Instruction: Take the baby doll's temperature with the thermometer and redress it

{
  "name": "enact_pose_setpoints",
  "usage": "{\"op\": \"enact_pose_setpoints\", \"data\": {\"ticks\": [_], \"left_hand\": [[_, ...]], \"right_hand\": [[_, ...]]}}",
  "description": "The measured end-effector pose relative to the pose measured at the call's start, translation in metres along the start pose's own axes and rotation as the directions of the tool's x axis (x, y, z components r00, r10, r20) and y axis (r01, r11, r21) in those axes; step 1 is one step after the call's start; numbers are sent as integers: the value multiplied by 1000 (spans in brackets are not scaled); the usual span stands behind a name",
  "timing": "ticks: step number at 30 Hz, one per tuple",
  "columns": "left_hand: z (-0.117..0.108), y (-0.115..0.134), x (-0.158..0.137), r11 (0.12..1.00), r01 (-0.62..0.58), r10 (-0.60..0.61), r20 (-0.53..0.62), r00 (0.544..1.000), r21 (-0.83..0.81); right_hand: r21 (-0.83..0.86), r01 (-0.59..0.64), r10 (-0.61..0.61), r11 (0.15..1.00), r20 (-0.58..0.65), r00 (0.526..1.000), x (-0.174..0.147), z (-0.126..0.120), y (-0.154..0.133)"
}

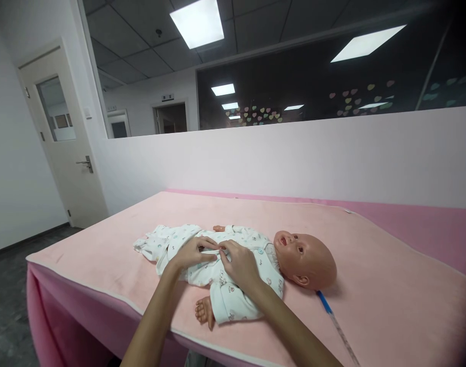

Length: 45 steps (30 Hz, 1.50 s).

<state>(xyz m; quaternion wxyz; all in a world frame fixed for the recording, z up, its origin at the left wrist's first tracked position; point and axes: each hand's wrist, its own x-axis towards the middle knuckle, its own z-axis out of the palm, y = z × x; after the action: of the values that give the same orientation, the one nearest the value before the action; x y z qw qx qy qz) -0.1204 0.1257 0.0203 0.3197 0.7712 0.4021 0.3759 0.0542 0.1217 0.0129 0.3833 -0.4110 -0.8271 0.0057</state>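
Nearest, at the bottom centre of the frame, I see my two bare forearms reaching up and inward over the front edge of the tabletop (pixel 103 275), which is covered in a pale pink cloth with a white border. My left hand (pixel 192 252) and my right hand (pixel 240 265) meet just left of centre, fingertips touching each other, both resting on the chest of the baby doll (pixel 236 265). Each grip is pinched on the front seam of the doll's white printed romper (pixel 225 300): left fingers curled over the fabric, right fingers pressing it flat with the thumb tucked under.

Lying on its back across the middle of the frame, the doll has its bald head (pixel 307 260) to the right and its covered legs to the left. One bare doll hand (pixel 205 312) sticks out of the sleeve near the front edge, below my hands; another small hand shows at the far side of the body. Just right of the head, a blue pen (pixel 325 302) lies on the cloth, angled toward the lower right.

Beyond the tabletop stands a low white partition wall (pixel 294 158), with dark glass above it bearing small heart shapes. At the left edge is a white door (pixel 60 137), and ceiling light panels shine at the top.
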Motion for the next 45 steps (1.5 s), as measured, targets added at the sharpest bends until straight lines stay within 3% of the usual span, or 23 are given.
{"op": "enact_pose_setpoints", "data": {"ticks": [15,28,35,41,45], "left_hand": [[-2,0,0,1000,-25,25,-5,1000,15],[-1,3,-1,999,31,-32,-72,997,-21],[0,3,-1,997,19,-21,-35,999,-75],[1,12,-3,992,-30,19,-88,996,-126],[3,15,-6,981,-31,10,-114,993,-190]], "right_hand": [[4,-57,57,998,-14,998,0,1,-1],[15,-79,80,997,-48,996,2,-1,-3],[9,-90,90,996,-48,995,1,0,-3],[-27,-22,19,999,-108,994,-1,-3,-5],[-95,48,-53,994,-50,997,-3,-5,-6]]}}
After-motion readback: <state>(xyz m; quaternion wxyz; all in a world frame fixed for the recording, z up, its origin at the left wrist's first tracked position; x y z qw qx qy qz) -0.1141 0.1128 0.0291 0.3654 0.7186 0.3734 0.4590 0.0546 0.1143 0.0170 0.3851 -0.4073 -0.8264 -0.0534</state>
